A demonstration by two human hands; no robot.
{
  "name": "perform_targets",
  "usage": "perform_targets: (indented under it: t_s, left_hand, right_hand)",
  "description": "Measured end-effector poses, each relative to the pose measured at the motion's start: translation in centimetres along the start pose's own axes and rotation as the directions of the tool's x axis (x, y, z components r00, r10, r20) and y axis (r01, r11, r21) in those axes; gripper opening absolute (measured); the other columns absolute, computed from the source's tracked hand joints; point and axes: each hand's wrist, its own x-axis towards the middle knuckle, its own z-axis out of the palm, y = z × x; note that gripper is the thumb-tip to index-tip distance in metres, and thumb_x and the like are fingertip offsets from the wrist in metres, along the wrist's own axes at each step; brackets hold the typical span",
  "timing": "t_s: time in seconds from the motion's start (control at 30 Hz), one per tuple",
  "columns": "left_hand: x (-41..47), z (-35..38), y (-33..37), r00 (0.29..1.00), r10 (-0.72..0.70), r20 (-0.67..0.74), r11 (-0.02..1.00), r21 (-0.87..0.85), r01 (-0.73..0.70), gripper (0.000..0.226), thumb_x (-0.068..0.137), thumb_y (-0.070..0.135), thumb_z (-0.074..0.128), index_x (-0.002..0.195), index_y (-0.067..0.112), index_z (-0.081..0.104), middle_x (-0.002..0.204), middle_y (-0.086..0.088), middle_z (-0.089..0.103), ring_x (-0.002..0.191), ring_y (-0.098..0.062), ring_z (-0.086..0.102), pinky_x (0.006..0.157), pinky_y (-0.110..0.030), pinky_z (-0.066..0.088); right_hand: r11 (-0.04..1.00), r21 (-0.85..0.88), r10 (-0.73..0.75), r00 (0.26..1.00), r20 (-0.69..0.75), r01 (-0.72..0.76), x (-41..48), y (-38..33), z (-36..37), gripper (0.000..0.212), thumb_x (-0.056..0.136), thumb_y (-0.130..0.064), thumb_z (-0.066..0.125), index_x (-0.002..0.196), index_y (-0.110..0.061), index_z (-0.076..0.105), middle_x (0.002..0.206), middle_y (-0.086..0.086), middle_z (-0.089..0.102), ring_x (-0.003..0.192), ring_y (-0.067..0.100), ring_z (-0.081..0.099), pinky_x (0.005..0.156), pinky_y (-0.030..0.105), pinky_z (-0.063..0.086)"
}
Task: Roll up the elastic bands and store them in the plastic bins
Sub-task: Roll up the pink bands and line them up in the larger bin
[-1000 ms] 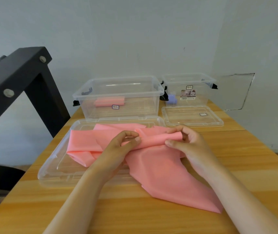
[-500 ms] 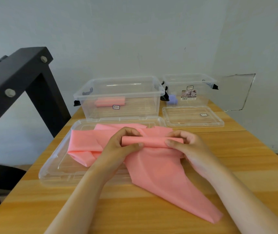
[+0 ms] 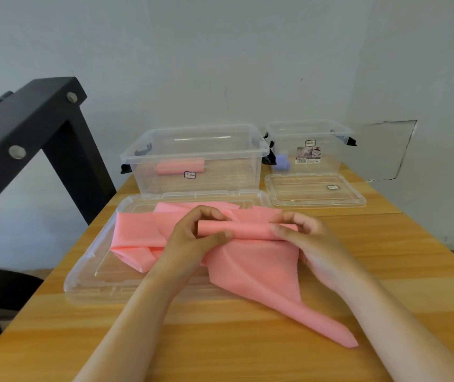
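Rolling is proceeding at the middle of the table (image 3: 247,354). The left hand (image 3: 192,238) and right hand (image 3: 308,241) are each pinching one end of the roll started in the pink elastic band (image 3: 253,268), lying partly over the large lid (image 3: 88,277). For a straight roll, both hands are needing to turn evenly, tensioning the tail toward the near edge.

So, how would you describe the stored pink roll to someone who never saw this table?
At the far end of the wooden table stand two clear bins. The pink roll lies inside the larger left bin. The smaller bin holds something purple; the nearer pink band lies loose.
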Motion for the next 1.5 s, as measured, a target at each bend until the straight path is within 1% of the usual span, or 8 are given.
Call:
perform_targets:
  t_s: [0.1,0.3,0.53,0.67,0.93,1.17,1.27,1.5]
  left_hand:
    - [-0.06,0.15,0.06,0.997,-0.082,-0.01,0.996,-0.028,0.081,0.031,0.065,0.022,0.085,0.088,0.029,0.065,0.093,0.005,0.067,0.079,-0.012,0.06,0.06,-0.027,0.045]
    - [-0.05,0.36,-0.07,0.985,-0.174,0.023,0.985,0.008,0.173,0.015,0.074,0.035,0.075,0.087,0.03,0.068,0.083,0.006,0.063,0.073,-0.013,0.056,0.062,-0.028,0.043]
    - [-0.11,0.1,0.07,1.0,-0.02,0.021,0.999,-0.041,0.021,0.024,0.079,0.0,0.072,0.087,0.021,0.062,0.096,-0.004,0.067,0.076,-0.016,0.06,0.054,-0.027,0.049]
    - [-0.11,0.15,0.16,1.0,-0.012,0.015,0.999,-0.034,0.012,0.025,0.08,0.001,0.071,0.089,0.022,0.062,0.099,-0.004,0.069,0.078,-0.015,0.06,0.055,-0.027,0.048]
    - [-0.22,0.62,-0.02,0.974,-0.215,0.072,0.976,-0.018,0.217,0.006,0.093,0.023,0.06,0.097,0.02,0.06,0.06,0.007,0.051,0.047,-0.01,0.048,0.044,-0.022,0.042]
    - [-0.18,0.32,0.21,0.996,-0.061,0.058,0.995,-0.076,0.066,0.023,0.075,0.009,0.076,0.089,0.019,0.061,0.081,-0.002,0.063,0.062,-0.014,0.057,0.051,-0.024,0.049]
    - [-0.12,0.28,0.19,0.998,-0.027,0.054,0.995,-0.099,0.032,0.022,0.071,0.011,0.075,0.087,0.019,0.061,0.096,-0.007,0.067,0.078,-0.02,0.061,0.069,-0.032,0.054]
    - [0.01,0.2,0.1,0.993,-0.112,0.021,0.989,-0.099,0.114,0.027,0.073,0.019,0.08,0.093,0.022,0.063,0.078,-0.001,0.062,0.067,-0.018,0.057,0.061,-0.033,0.049]
  right_hand:
    - [0.999,-0.012,-0.042,0.998,-0.043,0.042,-0.09,-0.14,0.0,0.013,0.076,-0.017,0.078,0.084,-0.023,0.071,0.084,-0.009,0.071,0.076,0.005,0.065,0.063,0.018,0.047]
    - [0.995,-0.039,-0.092,0.995,-0.029,0.09,-0.03,-0.08,-0.25,0.026,0.075,0.002,0.075,0.078,-0.023,0.068,0.105,-0.008,0.072,0.097,0.009,0.065,0.068,0.02,0.047]
    - [0.999,-0.003,0.042,0.999,-0.001,-0.042,0.24,0.17,-0.18,0.029,0.062,-0.038,0.08,0.089,-0.031,0.072,0.092,-0.004,0.072,0.092,0.019,0.064,0.076,0.034,0.044]
    - [0.998,-0.058,0.022,1.0,-0.018,-0.023,0.16,0.28,-0.01,0.009,0.077,-0.023,0.077,0.084,-0.027,0.072,0.081,-0.011,0.068,0.081,0.011,0.061,0.065,0.025,0.042]
    - [0.993,-0.044,-0.112,0.992,-0.056,0.109,0.02,-0.13,-0.09,0.028,0.072,0.004,0.076,0.074,-0.024,0.07,0.093,-0.005,0.073,0.086,0.007,0.066,0.072,0.019,0.05]
    - [1.0,-0.012,0.012,1.0,-0.026,-0.013,0.23,0.12,-0.06,0.019,0.076,-0.024,0.076,0.093,-0.02,0.07,0.099,0.005,0.072,0.091,0.014,0.065,0.079,0.027,0.045]
    - [0.995,0.012,0.095,0.995,-0.038,-0.095,0.38,0.12,-0.11,0.023,0.073,-0.037,0.075,0.088,-0.02,0.072,0.089,-0.001,0.07,0.087,0.016,0.063,0.076,0.03,0.045]
    - [1.0,0.003,-0.012,0.996,-0.093,0.012,0.08,-0.09,-0.19,0.013,0.079,-0.013,0.076,0.082,-0.024,0.07,0.081,-0.007,0.071,0.073,0.01,0.064,0.057,0.024,0.046]
